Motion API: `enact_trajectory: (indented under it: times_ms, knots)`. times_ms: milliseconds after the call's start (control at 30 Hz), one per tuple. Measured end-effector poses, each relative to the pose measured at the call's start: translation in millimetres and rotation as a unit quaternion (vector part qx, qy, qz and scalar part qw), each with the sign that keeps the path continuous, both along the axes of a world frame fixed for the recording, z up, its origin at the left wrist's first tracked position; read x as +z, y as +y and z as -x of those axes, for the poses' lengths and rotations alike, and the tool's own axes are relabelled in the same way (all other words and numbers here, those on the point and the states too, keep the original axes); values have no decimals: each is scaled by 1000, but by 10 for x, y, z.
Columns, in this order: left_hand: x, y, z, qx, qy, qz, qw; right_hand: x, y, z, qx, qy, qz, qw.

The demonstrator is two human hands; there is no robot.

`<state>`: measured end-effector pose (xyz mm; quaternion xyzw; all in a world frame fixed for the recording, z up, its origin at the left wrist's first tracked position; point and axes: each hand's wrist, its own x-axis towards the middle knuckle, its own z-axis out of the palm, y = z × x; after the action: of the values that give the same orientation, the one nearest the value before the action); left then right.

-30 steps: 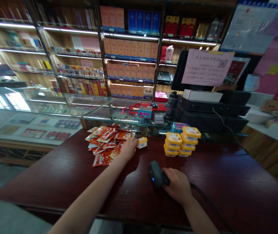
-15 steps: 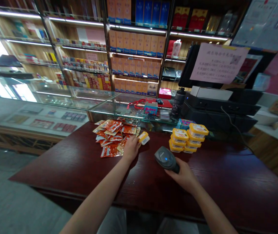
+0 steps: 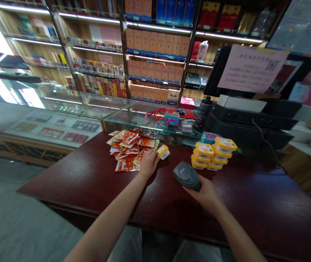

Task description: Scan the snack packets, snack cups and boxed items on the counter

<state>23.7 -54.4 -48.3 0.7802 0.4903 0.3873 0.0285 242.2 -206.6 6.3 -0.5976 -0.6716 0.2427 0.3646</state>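
My left hand is closed on a small plastic tub with a yellow lid, tipped so that its side faces right. Fingers hide part of the tub. Beside that hand, to its left, lies a loose heap of orange-red snack packets. A dark grey barcode scanner sits in my right hand, its head pointing left toward the tub. Behind the scanner, to the right, several matching yellow-lidded tubs stand in two stacks.
The dark red wooden counter carries everything. A glass display case borders it at the back, with a small blue-pink box on top. A black bottle and a monitor stand back right. Lit shelves with boxes rise behind.
The blue light on the barcode scanner has gone out. My left hand still holds the tub in nearly the same spot. The whole view has shifted slightly.
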Motion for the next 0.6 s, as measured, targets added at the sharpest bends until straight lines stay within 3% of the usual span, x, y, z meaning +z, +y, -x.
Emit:
enact_trajectory:
  times_ms: [133, 300, 467, 600]
  knots:
    - [-1, 0, 8, -10, -2, -1, 1000, -72, 40, -26, -8, -90, 10, 996]
    - [-3, -1, 17, -20, 12, -16, 1000, -209, 58, -64, -8, -284, -7, 959]
    - [39, 0, 6, -56, 16, -54, 997, -401, 68, -115, 10, -339, -31, 940]
    - [228, 46, -165, -105, 15, -104, 989, -448, 89, -138, 8, -331, -31, 943]
